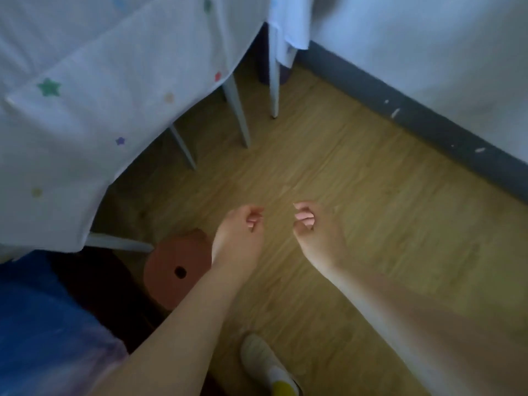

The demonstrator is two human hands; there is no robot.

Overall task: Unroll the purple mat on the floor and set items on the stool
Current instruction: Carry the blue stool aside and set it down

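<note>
I see my left hand (238,234) and right hand (315,231) over the wooden floor (357,178), fingers loosely curled, holding nothing. The reddish stool (177,267) stands near left, beside the star-print tablecloth (85,110). No legible writing.

1. The floor (357,172) is light wooden boards, running from the near edge to a dark skirting board (428,124) at the far right.
2. A round reddish-brown stool (174,267) with a dark hole in its seat stands on the floor at the near left.
3. Thin pale legs (238,110) stand on the floor at the far left, under a white cloth (85,104) dotted with coloured stars.
4. A pale shoe (263,361) rests on the floor at the near edge, right of the stool.
5. A dark, blurred object (264,67) sits on the floor behind the far legs.
</note>
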